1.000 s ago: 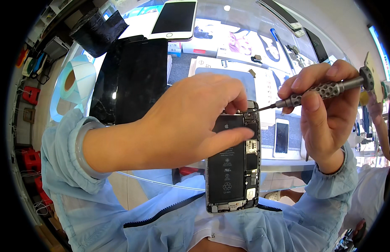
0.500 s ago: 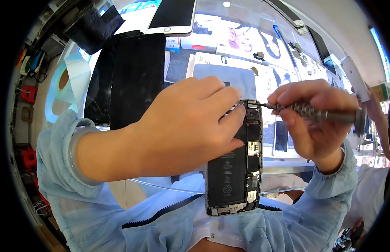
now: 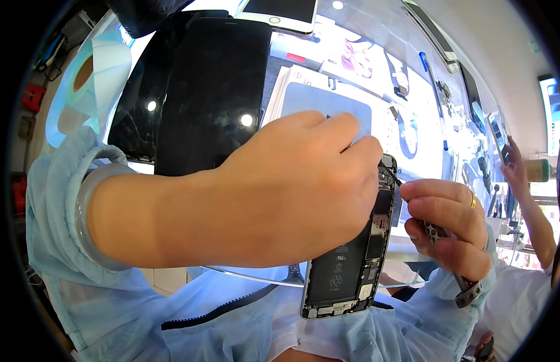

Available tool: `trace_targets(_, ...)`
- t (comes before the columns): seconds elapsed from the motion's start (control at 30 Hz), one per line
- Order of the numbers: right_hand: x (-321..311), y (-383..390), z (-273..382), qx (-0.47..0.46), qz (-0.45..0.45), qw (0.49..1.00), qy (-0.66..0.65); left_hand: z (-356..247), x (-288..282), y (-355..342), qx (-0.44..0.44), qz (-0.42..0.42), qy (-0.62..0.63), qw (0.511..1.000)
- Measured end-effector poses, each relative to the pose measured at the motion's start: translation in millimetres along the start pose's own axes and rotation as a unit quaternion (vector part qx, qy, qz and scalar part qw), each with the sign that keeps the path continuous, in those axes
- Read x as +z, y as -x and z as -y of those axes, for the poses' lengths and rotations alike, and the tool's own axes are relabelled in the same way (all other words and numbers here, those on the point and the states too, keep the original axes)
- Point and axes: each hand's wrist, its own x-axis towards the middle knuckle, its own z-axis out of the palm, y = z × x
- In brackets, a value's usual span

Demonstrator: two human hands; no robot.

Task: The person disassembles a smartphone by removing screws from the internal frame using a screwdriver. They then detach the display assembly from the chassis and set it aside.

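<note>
My left hand (image 3: 292,187) grips an opened phone body (image 3: 349,265), its black battery and circuit boards facing up, held over my lap. My left fingers cover the phone's upper end. My right hand (image 3: 452,226) holds a slim metal screwdriver (image 3: 461,283), its handle pointing down and right; its tip reaches to the phone's top right corner, partly hidden by my fingers. Both arms wear light blue sleeves, and a pale bangle sits on my left wrist.
A glass counter (image 3: 328,72) lies ahead with a black screen panel (image 3: 213,90), a white phone (image 3: 286,12), a grey mat (image 3: 319,102) and small tools. A roll of blue tape (image 3: 84,78) stands at the left. Another person's raised hand (image 3: 512,163) shows at the right.
My hands and the phone have come closer to the camera. My right hand turned the screwdriver from level to pointing handle-down, and dropped lower beside the phone.
</note>
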Motion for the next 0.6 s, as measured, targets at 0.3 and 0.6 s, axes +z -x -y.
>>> trace_targets(0.3,0.3,-0.8,-5.0,-0.022,-0.001,1.000,-0.014,-1.0,-1.3,0.2,-0.009,-0.010,0.023,1.000)
trace_targets(0.6,-0.9,-1.0,2.7,0.036,-0.002,0.999,-0.013,-1.1,0.2,-0.2,-0.004,-0.014,0.019,1.000)
